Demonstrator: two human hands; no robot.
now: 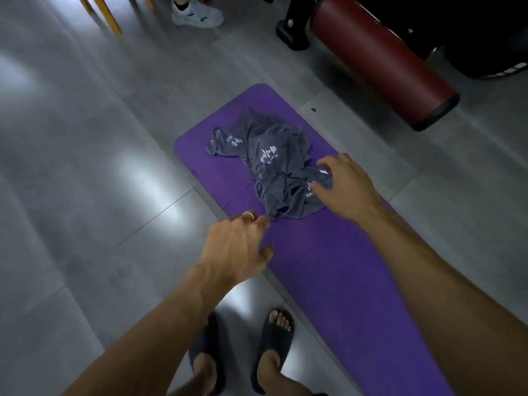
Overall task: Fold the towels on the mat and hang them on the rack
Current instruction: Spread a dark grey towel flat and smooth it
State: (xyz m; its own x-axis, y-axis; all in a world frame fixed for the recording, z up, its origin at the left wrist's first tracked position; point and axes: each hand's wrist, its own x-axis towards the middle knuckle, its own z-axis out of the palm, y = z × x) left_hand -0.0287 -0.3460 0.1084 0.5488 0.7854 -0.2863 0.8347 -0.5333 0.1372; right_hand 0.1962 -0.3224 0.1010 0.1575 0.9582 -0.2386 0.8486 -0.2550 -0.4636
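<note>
Nearest the camera, two feet in dark slide sandals (274,341) stood on the grey tiled floor (85,195) at the near edge of the long purple foam exercise mat (328,267), a stance that put the person within arm's reach of the work.

Left hand (234,247): reached out low over the mat's near left border, fingers loosely spread, holding nothing. Its fingertips were just short of the nearest hem of the crumpled grey terry towels with white lettering (274,164); contact could not be confirmed.

Right hand (345,184): extended further, over the right side of the pile, fingers curved and parted above a corner with a small white tag. No closed grip was visible; likely positioned to take that corner.

The towels lay in one heap on the far half of the mat, unfolded; how many were there could not be counted. Judged: folding not yet begun.

Beyond the mat lay a dark red padded cylinder with black end caps (380,58). A white sneaker (197,12) and yellow legs (108,15) sat at the top edge. No rack was in view.
</note>
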